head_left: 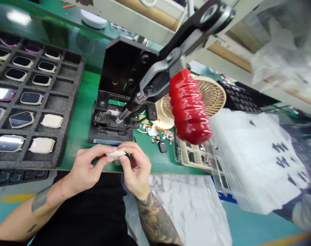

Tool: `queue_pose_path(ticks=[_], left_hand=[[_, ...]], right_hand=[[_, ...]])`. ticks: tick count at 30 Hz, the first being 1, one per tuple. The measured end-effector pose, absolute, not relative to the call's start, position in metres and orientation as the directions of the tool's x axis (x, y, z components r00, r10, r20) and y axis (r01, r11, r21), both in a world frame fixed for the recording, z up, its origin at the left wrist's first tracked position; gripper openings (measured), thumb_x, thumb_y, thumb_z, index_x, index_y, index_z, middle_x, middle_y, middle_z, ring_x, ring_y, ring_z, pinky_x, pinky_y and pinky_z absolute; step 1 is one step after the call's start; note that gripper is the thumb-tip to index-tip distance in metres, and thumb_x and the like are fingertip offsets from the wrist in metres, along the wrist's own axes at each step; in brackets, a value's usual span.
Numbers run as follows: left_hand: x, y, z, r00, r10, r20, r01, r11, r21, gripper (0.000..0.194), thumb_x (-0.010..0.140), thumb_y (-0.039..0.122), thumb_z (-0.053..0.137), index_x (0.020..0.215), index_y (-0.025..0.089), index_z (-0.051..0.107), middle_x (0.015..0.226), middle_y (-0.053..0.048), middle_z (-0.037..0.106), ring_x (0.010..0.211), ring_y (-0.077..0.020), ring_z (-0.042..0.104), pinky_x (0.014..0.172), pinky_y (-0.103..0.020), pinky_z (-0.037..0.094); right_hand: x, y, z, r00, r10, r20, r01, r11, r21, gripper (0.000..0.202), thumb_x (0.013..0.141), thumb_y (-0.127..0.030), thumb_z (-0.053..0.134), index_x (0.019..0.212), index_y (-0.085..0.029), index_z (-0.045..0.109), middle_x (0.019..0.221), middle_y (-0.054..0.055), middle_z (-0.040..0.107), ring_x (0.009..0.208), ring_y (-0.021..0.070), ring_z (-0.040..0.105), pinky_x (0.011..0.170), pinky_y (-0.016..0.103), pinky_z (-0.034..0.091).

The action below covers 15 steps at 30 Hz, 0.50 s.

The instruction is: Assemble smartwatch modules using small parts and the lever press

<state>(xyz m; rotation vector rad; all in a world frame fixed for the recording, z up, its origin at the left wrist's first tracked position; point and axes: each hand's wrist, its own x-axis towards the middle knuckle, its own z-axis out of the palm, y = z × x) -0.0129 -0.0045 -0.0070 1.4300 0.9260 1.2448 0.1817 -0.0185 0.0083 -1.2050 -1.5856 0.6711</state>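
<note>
One small off-white piece [116, 155] is being pinched by the nearly closed fingers [131, 149] of the left hand [86, 168] and the right hand [138, 167], just above the counter [159, 160] near its front edge. Both ends are being covered by those fingers, so its full outline is being hidden. The fan [212, 95] is being partly blocked by the red handle [190, 106], and the foam tray [68, 119] is being cut off at the left.
</note>
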Motion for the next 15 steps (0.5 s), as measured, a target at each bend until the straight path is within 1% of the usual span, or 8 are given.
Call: queue_pose_path(ticks=[2, 4, 7, 9, 10, 12, 13, 15], left_hand=[[-0.011, -0.004, -0.005, 0.197, 0.967, 0.160, -0.134, -0.136, 0.982, 0.012, 0.105, 0.022, 0.081, 0.116, 0.022, 0.085, 0.101, -0.004, 0.091, 0.083, -0.0198, 0.089, 0.080, -0.026, 0.073], [-0.008, -0.003, -0.003, 0.220, 0.973, 0.075, -0.216, -0.026, 0.976, 0.014, 0.106, 0.026, 0.082, 0.118, 0.021, 0.083, 0.099, -0.006, 0.090, 0.079, -0.0207, 0.089, 0.072, -0.026, 0.072], [-0.007, -0.002, -0.002, 0.227, 0.974, 0.000, -0.281, 0.066, 0.957, 0.020, 0.104, 0.031, 0.085, 0.119, 0.018, 0.081, 0.099, -0.008, 0.091, 0.075, -0.0203, 0.087, 0.063, -0.023, 0.067], [-0.008, 0.000, -0.003, 0.227, 0.974, -0.015, -0.309, 0.086, 0.947, 0.026, 0.103, 0.033, 0.086, 0.122, 0.017, 0.080, 0.103, -0.011, 0.091, 0.078, -0.0220, 0.088, 0.065, -0.025, 0.068], [-0.008, 0.001, -0.003, 0.225, 0.974, -0.021, -0.321, 0.095, 0.942, 0.030, 0.103, 0.034, 0.086, 0.125, 0.016, 0.080, 0.107, -0.012, 0.091, 0.082, -0.0232, 0.089, 0.069, -0.027, 0.070], [-0.007, 0.003, -0.003, 0.212, 0.976, -0.040, -0.349, 0.114, 0.930, 0.037, 0.101, 0.035, 0.087, 0.132, 0.015, 0.081, 0.116, -0.015, 0.090, 0.091, -0.0251, 0.090, 0.079, -0.031, 0.073], [-0.007, 0.005, -0.003, 0.205, 0.977, -0.050, -0.369, 0.125, 0.921, 0.041, 0.098, 0.033, 0.090, 0.134, 0.015, 0.080, 0.120, -0.015, 0.090, 0.096, -0.0258, 0.090, 0.084, -0.032, 0.074], [-0.005, 0.007, -0.002, 0.197, 0.978, -0.065, -0.412, 0.143, 0.900, 0.048, 0.089, 0.027, 0.099, 0.131, 0.015, 0.080, 0.121, -0.014, 0.090, 0.099, -0.0263, 0.090, 0.092, -0.033, 0.075]], right_hand=[[0.192, -0.013, 0.025, -0.094, 0.903, 0.418, 0.471, 0.411, -0.781, 0.009, 0.108, -0.026, 0.070, 0.111, -0.025, 0.079, 0.107, 0.008, 0.082, 0.100, 0.0238, 0.080, 0.088, 0.042, 0.070], [0.205, 0.002, 0.049, -0.083, 0.805, 0.587, 0.561, 0.525, -0.640, 0.015, 0.110, -0.029, 0.069, 0.121, -0.026, 0.079, 0.115, 0.009, 0.082, 0.109, 0.0272, 0.081, 0.097, 0.049, 0.071], [0.212, 0.041, 0.088, -0.104, 0.497, 0.861, 0.636, 0.699, -0.326, 0.044, 0.113, -0.054, 0.061, 0.148, -0.029, 0.068, 0.145, 0.011, 0.073, 0.140, 0.0381, 0.073, 0.120, 0.065, 0.063], [0.206, 0.072, 0.107, -0.240, 0.323, 0.916, 0.566, 0.813, -0.138, 0.051, 0.116, -0.062, 0.051, 0.160, -0.037, 0.057, 0.155, 0.005, 0.069, 0.150, 0.0369, 0.068, 0.127, 0.066, 0.059], [0.202, 0.086, 0.114, -0.289, 0.258, 0.922, 0.515, 0.854, -0.078, 0.047, 0.119, -0.062, 0.045, 0.158, -0.040, 0.057, 0.151, 0.001, 0.071, 0.149, 0.0332, 0.069, 0.127, 0.064, 0.060], [0.196, 0.105, 0.120, -0.304, 0.284, 0.909, 0.521, 0.849, -0.091, 0.048, 0.121, -0.064, 0.034, 0.144, -0.039, 0.068, 0.136, -0.001, 0.077, 0.140, 0.0274, 0.075, 0.120, 0.058, 0.066], [0.196, 0.109, 0.120, -0.282, 0.386, 0.879, 0.580, 0.798, -0.164, 0.053, 0.120, -0.069, 0.034, 0.135, -0.036, 0.073, 0.131, 0.000, 0.078, 0.137, 0.0271, 0.077, 0.115, 0.056, 0.069], [0.202, 0.104, 0.114, -0.213, 0.639, 0.739, 0.705, 0.624, -0.337, 0.055, 0.114, -0.076, 0.047, 0.125, -0.032, 0.078, 0.132, 0.004, 0.078, 0.137, 0.0315, 0.077, 0.105, 0.055, 0.074]])
